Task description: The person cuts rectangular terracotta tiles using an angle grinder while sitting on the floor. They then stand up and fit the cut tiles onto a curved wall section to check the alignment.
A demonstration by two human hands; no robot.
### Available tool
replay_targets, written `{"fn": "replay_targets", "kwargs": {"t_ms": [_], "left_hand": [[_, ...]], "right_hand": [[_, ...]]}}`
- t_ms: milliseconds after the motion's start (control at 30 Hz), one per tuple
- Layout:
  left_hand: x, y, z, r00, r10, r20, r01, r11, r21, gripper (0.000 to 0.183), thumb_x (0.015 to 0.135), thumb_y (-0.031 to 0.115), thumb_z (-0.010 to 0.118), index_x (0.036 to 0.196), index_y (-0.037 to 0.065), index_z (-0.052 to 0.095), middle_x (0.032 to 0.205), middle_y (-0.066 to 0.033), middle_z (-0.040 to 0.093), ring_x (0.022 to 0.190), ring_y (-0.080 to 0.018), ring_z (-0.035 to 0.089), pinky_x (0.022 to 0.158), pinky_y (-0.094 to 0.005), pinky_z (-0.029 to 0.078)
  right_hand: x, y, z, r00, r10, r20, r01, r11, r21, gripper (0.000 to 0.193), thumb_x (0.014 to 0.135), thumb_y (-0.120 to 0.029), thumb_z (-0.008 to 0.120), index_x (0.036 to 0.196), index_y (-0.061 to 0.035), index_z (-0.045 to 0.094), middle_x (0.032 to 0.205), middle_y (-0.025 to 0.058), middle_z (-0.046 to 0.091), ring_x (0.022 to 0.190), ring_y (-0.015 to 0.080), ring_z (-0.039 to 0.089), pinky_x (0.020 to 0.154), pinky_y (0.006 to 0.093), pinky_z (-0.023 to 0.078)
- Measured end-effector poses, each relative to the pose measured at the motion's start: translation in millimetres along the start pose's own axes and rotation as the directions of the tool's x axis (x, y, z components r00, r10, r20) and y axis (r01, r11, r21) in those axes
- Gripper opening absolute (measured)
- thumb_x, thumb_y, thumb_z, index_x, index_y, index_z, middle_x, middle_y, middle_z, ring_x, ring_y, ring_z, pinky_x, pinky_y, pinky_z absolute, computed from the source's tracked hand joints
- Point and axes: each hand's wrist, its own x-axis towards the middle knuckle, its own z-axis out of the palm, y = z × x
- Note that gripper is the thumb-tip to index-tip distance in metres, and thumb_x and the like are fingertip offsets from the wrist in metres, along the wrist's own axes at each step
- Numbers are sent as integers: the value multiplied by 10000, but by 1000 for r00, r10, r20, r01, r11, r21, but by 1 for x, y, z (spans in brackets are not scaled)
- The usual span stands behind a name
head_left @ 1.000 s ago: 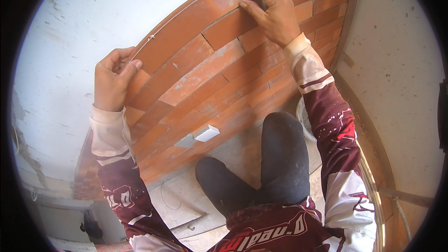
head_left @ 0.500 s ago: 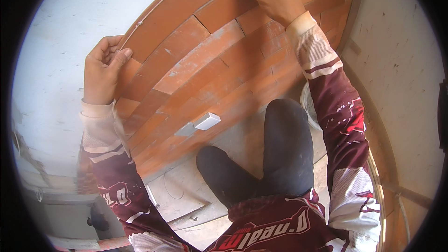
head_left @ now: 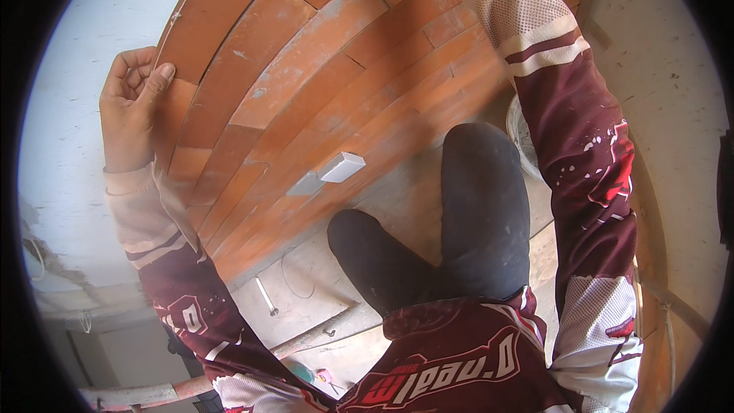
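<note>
Left hand: [head_left: 136,107] stayed curled on the left edge of the long curved terracotta brick-tile panel [head_left: 306,76], gripping it.
Right hand: moved up out of frame; grip unknown.
Panel: still against the pale wall [head_left: 92,46], view closer.
Small white box: [head_left: 342,167] on panel, unmoved.

No packages, signs or screens in view, only a small white rectangular box-like plate [head_left: 342,167] mounted on the orange brick-tiled wall [head_left: 321,69], no legible label on it, nothing else of the kind
</note>
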Motion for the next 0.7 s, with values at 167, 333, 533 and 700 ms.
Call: {"fn": "replay_targets", "kwargs": {"t_ms": [167,333,533,700], "left_hand": [[0,-3,0,1000,-9,24,11,997,-73,225,875,32,674,1067,-12,566,924,-73,657,839,-92,619,765,-209,500],[-2,7,3,1000,-13,-12,13,998,-60,274,821,-41,678,1062,-12,551,928,-84,655,837,-96,628,748,-212,519],[-5,5,5,1000,-20,-19,18,994,-103,323,783,-60,699,1057,-13,534,941,-95,646,831,-106,637,740,-215,526],[-5,10,3,999,-40,2,40,996,-84,359,766,-31,718,1077,-14,541,952,-83,648,848,-107,626,763,-221,514]], "right_hand": [[4,4,5,1000,2,-4,-2,999,-35,330,871,-282,610,1050,-21,702,1007,177,701,943,286,666,870,369,502],[10,20,14,990,-131,-52,128,990,-63,333,849,-266,638,1037,3,694,970,186,701,912,290,668,833,375,508],[7,15,14,994,-105,0,105,994,-4,314,816,-233,680,1025,1,695,958,191,700,900,285,671,819,380,508],[10,36,20,985,-175,1,174,978,112,334,852,-220,695,1086,16,665,960,116,714,889,180,658,814,316,499]]}}
